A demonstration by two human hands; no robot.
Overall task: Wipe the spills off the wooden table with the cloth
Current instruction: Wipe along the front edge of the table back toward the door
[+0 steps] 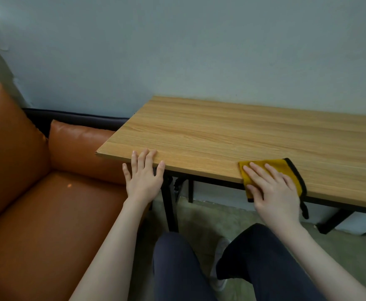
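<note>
while your right hand [274, 187] presses flat, fingers straight, on the cloth [271, 168] at the wooden table's [221, 135] near edge, your left hand [144, 175] rests open on that edge nearer the corner, gripping nothing. the cloth is mustard yellow with black trim, folded, partly overhanging. farther back, no spills are visible on the tabletop, so wiping looks nearly done.

light: dim, soft, even | shadows: faint | focus: sharp centre | edges: wide-angle bend, slight blur
</note>
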